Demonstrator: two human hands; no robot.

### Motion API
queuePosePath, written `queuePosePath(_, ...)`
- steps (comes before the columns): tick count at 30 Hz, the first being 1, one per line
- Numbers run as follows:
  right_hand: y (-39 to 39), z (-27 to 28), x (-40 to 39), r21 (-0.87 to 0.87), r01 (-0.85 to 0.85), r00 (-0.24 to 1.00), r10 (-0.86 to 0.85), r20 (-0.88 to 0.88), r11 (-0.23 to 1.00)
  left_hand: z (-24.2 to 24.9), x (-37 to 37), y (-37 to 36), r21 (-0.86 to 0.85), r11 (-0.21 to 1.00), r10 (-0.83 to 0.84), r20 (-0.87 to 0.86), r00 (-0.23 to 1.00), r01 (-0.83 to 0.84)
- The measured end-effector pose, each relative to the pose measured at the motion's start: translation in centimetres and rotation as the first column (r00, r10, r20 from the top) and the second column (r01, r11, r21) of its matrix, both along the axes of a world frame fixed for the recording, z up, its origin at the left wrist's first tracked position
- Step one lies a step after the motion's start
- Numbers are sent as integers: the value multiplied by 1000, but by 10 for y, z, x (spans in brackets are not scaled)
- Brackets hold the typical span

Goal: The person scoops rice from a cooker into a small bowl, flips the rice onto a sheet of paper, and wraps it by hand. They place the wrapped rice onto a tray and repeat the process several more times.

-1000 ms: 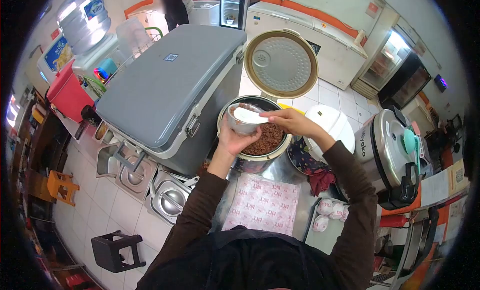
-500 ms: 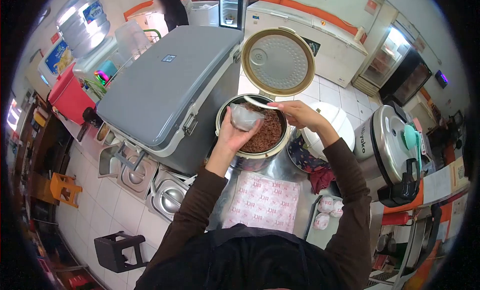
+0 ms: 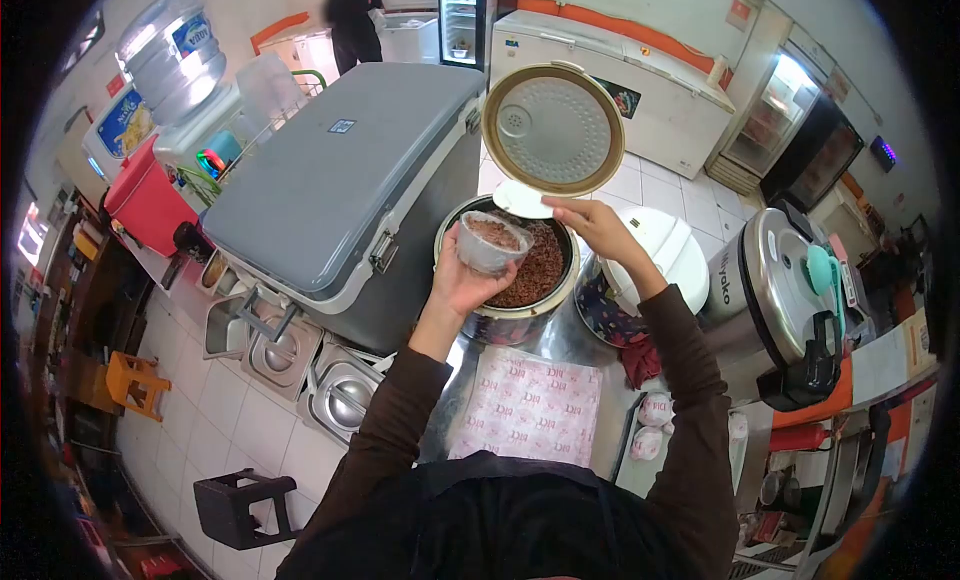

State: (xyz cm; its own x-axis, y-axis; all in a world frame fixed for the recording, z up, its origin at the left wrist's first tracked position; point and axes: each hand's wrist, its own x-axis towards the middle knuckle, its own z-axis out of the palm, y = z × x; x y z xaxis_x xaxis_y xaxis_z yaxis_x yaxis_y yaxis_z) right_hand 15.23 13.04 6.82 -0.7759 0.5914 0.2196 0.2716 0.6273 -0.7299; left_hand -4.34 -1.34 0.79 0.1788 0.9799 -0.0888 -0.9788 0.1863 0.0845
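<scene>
My left hand (image 3: 463, 283) is wrapped round a translucent plastic bowl (image 3: 490, 255) with reddish-brown rice showing inside it. The bowl is over the left part of an open rice cooker (image 3: 505, 325), whose pot holds more of the brown rice (image 3: 540, 267). My right hand (image 3: 597, 226) grips a white rice paddle (image 3: 523, 200) by its handle, the flat blade just above the bowl and the pot. Behind the pot stands the cooker's raised lid (image 3: 555, 130). Printed paper sheets (image 3: 530, 405) lie on the metal table in front of the cooker.
A large grey cooler box (image 3: 350, 160) stands left of the cooker. To the right are a white-lidded rice cooker (image 3: 665, 250) and a big steel cooker (image 3: 765, 290). Wrapped round parcels (image 3: 650, 440) sit on a tray. Another person (image 3: 355, 20) stands in the back.
My left hand has tipped the bowl more upright, so rice now shows in it. The paddle blade has turned flatter, its white face showing. My view has shifted slightly.
</scene>
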Motion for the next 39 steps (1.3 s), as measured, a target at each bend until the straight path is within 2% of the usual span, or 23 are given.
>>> queuePosePath(3,3,-9,-10,-112,-110,992,103,-69,988,4,2,-7,20,1000,2,-48,999,-1)
queuePosePath(4,-12,-3,-15,-390,20,995,21,102,921,1,3,-7,38,999,13,-59,998,-11)
queuePosePath(7,-39,-35,-29,-120,-151,985,138,-108,981,-10,3,-3,76,995,76,-64,995,-71)
queuePosePath(10,-35,-41,-27,-5,-241,964,239,-119,971,-13,5,-9,52,995,93,-52,994,-90)
queuePosePath(14,-11,6,1,-469,48,989,25,148,882,-10,8,-25,58,997,52,-8,999,-51)
queuePosePath(15,-11,12,3,-437,102,982,-20,188,894,-10,7,-30,57,997,46,-13,999,-45)
queuePosePath(17,56,-84,-3,-49,-146,984,151,97,988,-27,6,-35,167,984,63,-42,997,-55)
queuePosePath(19,32,-80,-13,236,-79,907,-28,420,968,-39,8,-45,289,955,84,-55,995,-65)
queuePosePath(20,8,-73,-20,368,-83,823,-144,549,926,-31,14,-55,172,980,117,-70,991,-103)
queuePosePath(21,-39,-58,-21,771,115,862,-448,235,627,-18,23,-63,161,969,209,-132,969,-187)
queuePosePath(23,-86,-37,-22,525,252,941,-331,62,813,-3,48,-78,121,930,367,-262,893,-347)
queuePosePath(25,-120,-94,-10,-88,192,909,-210,-359,978,-21,71,-89,159,859,497,-480,723,-486)
queuePosePath(26,-152,-103,-2,-461,118,821,-347,-453,880,-31,79,-93,216,819,546,-575,609,-531)
queuePosePath(27,-184,-111,7,-743,-10,662,-552,-507,669,-41,86,-105,323,819,506,-798,329,-475)
queuePosePath(28,-205,-105,24,-825,-387,581,-585,-565,412,-49,90,-120,411,830,441,-897,-8,-377)
queuePosePath(29,-223,-96,44,-698,-709,486,-645,-589,104,-54,94,-133,466,850,367,-859,-358,-247)
queuePosePath(30,-233,-103,61,-724,-688,523,-662,-537,44,-56,100,-149,360,911,295,-909,-293,-201)
queuePosePath(32,-246,-128,90,-760,-645,587,-686,-431,-74,-96,98,-170,331,943,305,-806,-507,41)
queuePosePath(34,-255,-161,102,-928,-269,539,-758,-367,258,-143,93,-195,114,965,256,-583,-771,234)
queuePosePath(35,-261,-179,108,-924,-32,502,-793,-344,380,-160,91,-205,34,968,226,-548,-805,249)
queuePosePath(36,-264,-195,110,-644,436,621,-728,-291,628,-174,88,-216,-49,965,198,-511,-837,258)
queuePosePath(37,-267,-217,109,-293,616,679,-682,-273,731,-184,87,-222,-129,956,175,-468,-866,262)
queuePosePath(39,-276,-247,101,107,478,872,-456,-180,872,-193,89,-227,-136,957,165,-474,-865,257)
